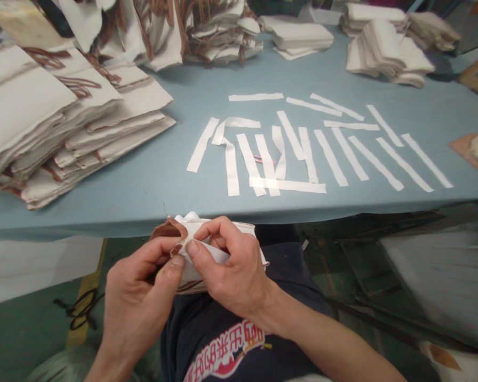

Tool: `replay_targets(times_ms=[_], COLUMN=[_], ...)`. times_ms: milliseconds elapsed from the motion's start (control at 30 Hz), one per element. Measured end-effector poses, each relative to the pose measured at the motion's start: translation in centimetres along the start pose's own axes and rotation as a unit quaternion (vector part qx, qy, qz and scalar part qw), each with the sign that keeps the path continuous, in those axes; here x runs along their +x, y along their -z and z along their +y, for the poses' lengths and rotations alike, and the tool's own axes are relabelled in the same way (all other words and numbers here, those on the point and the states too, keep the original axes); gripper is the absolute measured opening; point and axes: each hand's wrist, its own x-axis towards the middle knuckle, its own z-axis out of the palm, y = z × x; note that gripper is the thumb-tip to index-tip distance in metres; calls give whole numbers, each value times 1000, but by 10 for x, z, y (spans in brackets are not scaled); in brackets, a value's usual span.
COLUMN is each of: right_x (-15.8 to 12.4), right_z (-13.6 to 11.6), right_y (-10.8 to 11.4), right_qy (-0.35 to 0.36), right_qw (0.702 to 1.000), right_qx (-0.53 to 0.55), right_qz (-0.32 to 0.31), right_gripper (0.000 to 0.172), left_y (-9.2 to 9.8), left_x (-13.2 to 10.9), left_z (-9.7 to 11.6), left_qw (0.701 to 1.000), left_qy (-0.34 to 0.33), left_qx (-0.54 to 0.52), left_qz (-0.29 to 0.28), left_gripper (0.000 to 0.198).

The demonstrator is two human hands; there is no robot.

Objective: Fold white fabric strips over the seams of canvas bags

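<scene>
Over my lap, just off the table's near edge, I hold a white fabric piece (197, 273) with a brown strap (167, 229) at its left end. My left hand (143, 286) pinches the brown strap close to where it meets the white fabric. Thumb and forefinger of my right hand (233, 265) are pressed together on the white fabric right beside it, the two hands' fingertips almost touching. Whatever lies right between the fingertips is partly hidden. White strips (233, 167) lie scattered on the table ahead, with a small pink object (258, 159) partly under them.
Stacked white fabric bags (19, 95) with brown straps fill the table's left side. More piles (219, 32) and folded white cloth (302, 37) stand along the back of the blue-covered table (175, 180). A black cord (82, 310) lies on the floor at left.
</scene>
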Motion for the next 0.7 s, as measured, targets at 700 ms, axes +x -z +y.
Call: replay_targets(times_ms=[700], right_x=[8], right_z=[-3], right_y=[8], right_qy=[-170], right_qw=[966], right_qx=[151], right_qz=[-120], right_gripper=[29], left_y=[-6], left_x=[1], left_z=[9], left_qw=[1000], left_qy=[-9], left_qx=[-3], left_qz=[13], left_gripper=[28])
